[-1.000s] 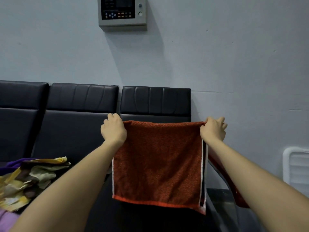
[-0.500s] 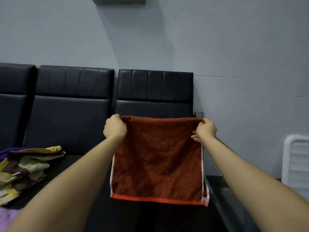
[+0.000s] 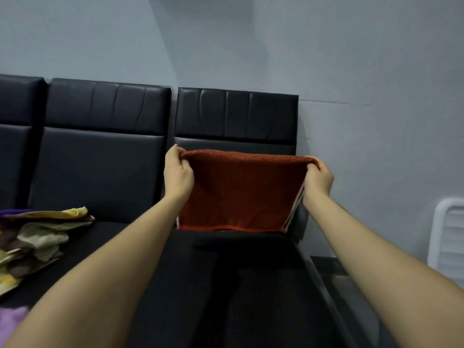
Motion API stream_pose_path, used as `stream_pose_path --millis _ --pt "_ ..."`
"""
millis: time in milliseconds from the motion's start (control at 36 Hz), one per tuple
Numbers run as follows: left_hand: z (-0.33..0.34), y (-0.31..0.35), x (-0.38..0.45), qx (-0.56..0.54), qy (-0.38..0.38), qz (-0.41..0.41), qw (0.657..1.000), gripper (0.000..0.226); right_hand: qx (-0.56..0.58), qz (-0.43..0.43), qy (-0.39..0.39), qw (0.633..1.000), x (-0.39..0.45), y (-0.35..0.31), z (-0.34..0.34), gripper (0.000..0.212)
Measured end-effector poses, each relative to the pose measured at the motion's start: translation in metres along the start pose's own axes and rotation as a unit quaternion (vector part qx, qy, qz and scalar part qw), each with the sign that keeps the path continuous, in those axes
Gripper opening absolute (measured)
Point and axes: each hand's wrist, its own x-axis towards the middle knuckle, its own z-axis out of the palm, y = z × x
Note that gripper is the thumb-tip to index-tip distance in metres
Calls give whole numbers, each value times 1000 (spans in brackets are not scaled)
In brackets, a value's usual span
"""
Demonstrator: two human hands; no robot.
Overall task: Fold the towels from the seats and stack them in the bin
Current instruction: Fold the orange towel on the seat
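Nearest on the left, a patch of lilac fabric [image 3: 12, 320] shows at the lower edge, resting on the black seat cushion [image 3: 213, 285]. Two bare forearms reach forward from the near corners over that cushion. A little farther left lies a loose pile of towels [image 3: 37, 237] in yellow, pale green, brown and purple, on the middle seat. Beyond the forearms, above the right-hand seat, the rust-red towel [image 3: 238, 189] hangs folded double, held clear of the cushion with its orange-trimmed lower hem just above it and a white stripe showing along its right side. The left hand [image 3: 178, 173] pinches the towel's upper left corner, thumb and fingers curled around the fold; the right hand [image 3: 319, 177] grips the upper right corner the same way, fingers closed on the cloth, so the top edge runs taut between them. To the right, near the frame edge, stands a white slatted plastic bin [image 3: 449, 237] against the wall, well apart from the towel. Behind the towel rise the black padded seat backs [image 3: 105, 136], and farthest off is the plain grey wall [image 3: 351, 59]. No writing or label can be read anywhere.
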Motion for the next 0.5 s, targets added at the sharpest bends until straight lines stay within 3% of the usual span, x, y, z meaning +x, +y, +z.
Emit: stream_pose_path --millis 250,333,500 --pt "-22 -32 -61 76 22 -77 994 17 -92 61 31 993 -41 35 -33 20" --pt "-29 -35 -77 155 43 -111 981 21 -145 88 48 984 -54 46 -42 35" --pt "-39 -43 -84 212 30 -116 970 30 -275 53 18 960 -70 49 -56 28"
